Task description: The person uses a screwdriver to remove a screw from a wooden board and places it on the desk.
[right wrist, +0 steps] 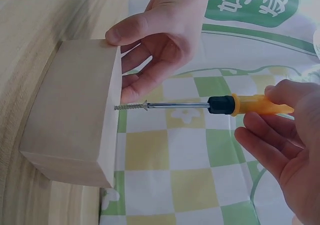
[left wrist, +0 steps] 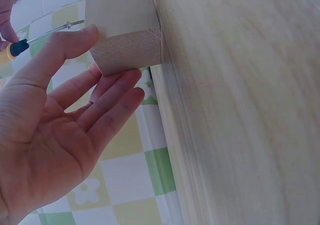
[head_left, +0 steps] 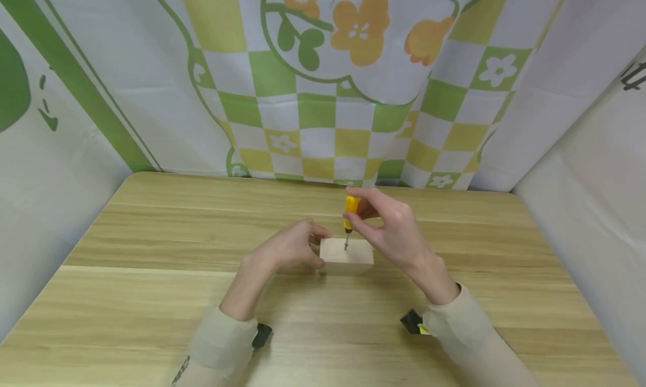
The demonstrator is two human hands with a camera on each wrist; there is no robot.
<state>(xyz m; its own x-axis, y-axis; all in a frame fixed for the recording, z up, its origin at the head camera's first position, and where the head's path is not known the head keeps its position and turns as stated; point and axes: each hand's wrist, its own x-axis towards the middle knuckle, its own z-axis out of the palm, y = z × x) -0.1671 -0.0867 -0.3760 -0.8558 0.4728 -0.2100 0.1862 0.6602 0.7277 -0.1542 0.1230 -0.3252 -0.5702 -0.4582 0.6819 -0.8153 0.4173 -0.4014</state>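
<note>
A pale wooden block point(head_left: 347, 251) lies on the wood-grain table. My left hand point(head_left: 290, 247) grips its left end, thumb point(left wrist: 75, 41) on the near side and fingertips on the far side. Above the block, my right hand point(head_left: 396, 227) holds a screwdriver point(head_left: 351, 207) by its yellow handle, pinched between thumb and fingers. The black collar and metal shaft point(right wrist: 177, 105) point down. At the shaft's tip a screw point(right wrist: 131, 106) stands upright, its point at the block's top face; most of the thread shows above the wood.
The table point(head_left: 151, 308) reaches back to a checked, flower-patterned curtain point(head_left: 323, 112). White cloth hangs at both sides. Dark wrist-worn pieces point(head_left: 261, 336) stick out from under the sleeves.
</note>
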